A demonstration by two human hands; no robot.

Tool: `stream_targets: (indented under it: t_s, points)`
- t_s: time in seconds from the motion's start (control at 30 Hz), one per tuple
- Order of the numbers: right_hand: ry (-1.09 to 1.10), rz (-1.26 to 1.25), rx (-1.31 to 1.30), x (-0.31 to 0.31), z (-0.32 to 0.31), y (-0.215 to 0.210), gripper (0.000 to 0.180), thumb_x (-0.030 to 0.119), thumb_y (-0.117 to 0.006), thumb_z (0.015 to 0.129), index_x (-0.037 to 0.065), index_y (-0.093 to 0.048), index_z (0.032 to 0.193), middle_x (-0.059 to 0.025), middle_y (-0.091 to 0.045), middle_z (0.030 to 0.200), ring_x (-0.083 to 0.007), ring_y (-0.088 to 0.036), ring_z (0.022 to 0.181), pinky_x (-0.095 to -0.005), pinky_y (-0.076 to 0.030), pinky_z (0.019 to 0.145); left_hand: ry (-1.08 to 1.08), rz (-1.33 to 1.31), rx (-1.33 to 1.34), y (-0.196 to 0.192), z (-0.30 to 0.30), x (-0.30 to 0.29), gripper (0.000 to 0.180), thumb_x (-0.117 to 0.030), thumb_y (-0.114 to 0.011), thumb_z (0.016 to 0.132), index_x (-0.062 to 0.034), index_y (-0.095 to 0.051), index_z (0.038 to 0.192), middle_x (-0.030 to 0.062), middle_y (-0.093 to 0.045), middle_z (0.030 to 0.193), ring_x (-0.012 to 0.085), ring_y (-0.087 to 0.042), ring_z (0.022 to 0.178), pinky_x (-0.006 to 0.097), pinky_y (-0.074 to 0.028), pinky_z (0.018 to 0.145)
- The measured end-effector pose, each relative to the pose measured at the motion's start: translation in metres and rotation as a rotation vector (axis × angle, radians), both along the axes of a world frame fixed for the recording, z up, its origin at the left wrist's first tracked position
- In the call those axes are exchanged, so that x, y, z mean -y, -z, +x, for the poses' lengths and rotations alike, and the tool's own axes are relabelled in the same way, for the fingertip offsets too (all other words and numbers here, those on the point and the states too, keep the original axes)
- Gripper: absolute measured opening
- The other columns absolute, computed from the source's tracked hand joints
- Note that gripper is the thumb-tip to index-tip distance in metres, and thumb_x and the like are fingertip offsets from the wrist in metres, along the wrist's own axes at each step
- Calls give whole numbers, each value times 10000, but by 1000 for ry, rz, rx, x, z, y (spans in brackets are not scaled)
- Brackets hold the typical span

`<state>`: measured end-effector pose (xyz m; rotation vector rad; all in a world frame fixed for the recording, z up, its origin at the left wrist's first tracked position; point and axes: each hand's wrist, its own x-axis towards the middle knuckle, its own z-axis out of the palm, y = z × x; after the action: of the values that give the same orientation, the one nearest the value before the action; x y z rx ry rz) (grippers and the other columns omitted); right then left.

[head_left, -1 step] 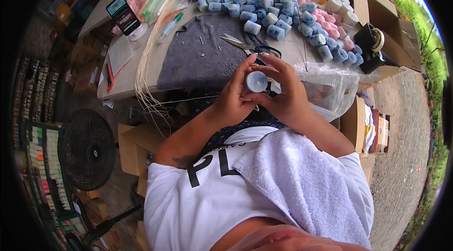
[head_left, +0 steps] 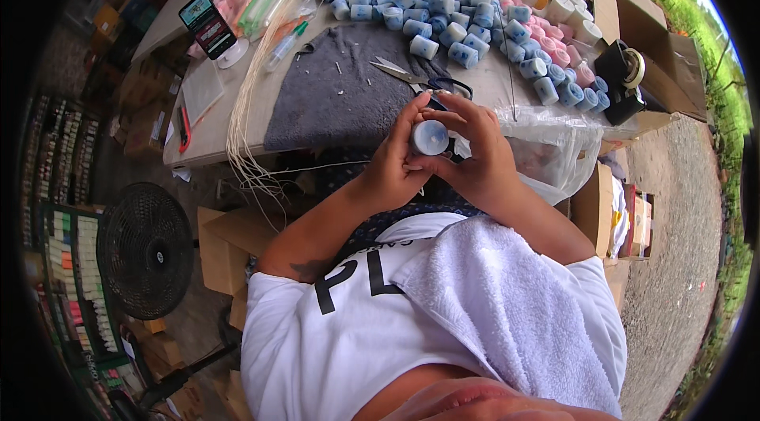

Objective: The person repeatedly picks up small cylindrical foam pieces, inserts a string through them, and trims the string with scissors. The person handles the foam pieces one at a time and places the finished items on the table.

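Just past the table's near edge, both hands hold one short round blue-and-white candle point(head_left: 430, 137), its pale round end turned up toward me. My left hand point(head_left: 391, 153) closes round its left side. From the right, my right hand point(head_left: 480, 144) curls about it, thumb at the lower rim and fingertips meeting the left ones at the top. Beyond my fingertips lie open scissors point(head_left: 400, 73) with dark blue handles, on a grey cloth point(head_left: 328, 108). Small white bits are scattered on that cloth. The candle's underside is hidden by my fingers.
Many blue-and-white candles point(head_left: 423, 47) crowd the table's far side, with pink ones point(head_left: 554, 45) at right. Long pale cords point(head_left: 252, 96) hang over the left edge. A phone point(head_left: 207, 25) stands at left, near a red cutter point(head_left: 184, 130). A tape dispenser point(head_left: 621, 81) sits right; a fan point(head_left: 146, 251) stands lower left.
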<state>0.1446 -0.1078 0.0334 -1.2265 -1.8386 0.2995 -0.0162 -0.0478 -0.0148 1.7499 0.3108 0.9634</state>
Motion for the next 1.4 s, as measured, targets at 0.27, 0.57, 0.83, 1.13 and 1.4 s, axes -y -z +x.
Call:
stream_targets:
  t_s: [0.27, 0.57, 0.83, 1.13, 1.4]
  points:
    - [-131, -60, -630, -27, 30, -6, 398, 289, -636, 900, 1, -569, 1166, -103, -617, 1088, -201, -576, 1017, -316, -436, 893, -128, 116, 160, 18, 4, -16, 677, 31, -605, 873, 2, -219, 1429, 113, -481, 1219, 151, -520, 1066, 296, -419, 946]
    - [181, -320, 657, -112, 30, 40, 265, 169, -651, 720, -25, -690, 896, -221, -647, 905, -383, -616, 940, -419, -502, 836, -525, 246, 92, 22, -7, -30, 318, 7, -705, 793, -31, -514, 1045, 93, -580, 974, 177, -591, 866, 287, -475, 769]
    - [52, -614, 756, -131, 42, 4, 279, 209, -644, 677, -45, -687, 783, -217, -655, 751, -338, -666, 752, -396, -535, 709, -646, 372, 86, 5, -15, -34, 293, -12, -742, 742, -62, -545, 953, 88, -602, 885, 257, -619, 826, 331, -481, 733]
    - [-327, -565, -726, -73, 70, -2, 352, 119, -691, 840, -16, -552, 1133, -44, -629, 955, -140, -617, 899, -291, -481, 792, -644, 437, 79, 11, -10, -41, 329, 15, -730, 714, -75, -547, 973, 95, -602, 919, 281, -621, 850, 354, -490, 742]
    - [-477, -376, -927, -30, 35, -12, 208, 42, -624, 884, 13, -550, 1076, -129, -610, 1104, -199, -587, 1029, -334, -452, 899, -651, 579, 113, 8, -6, -43, 337, 21, -717, 711, -67, -539, 983, 107, -581, 919, 303, -604, 868, 372, -483, 748]
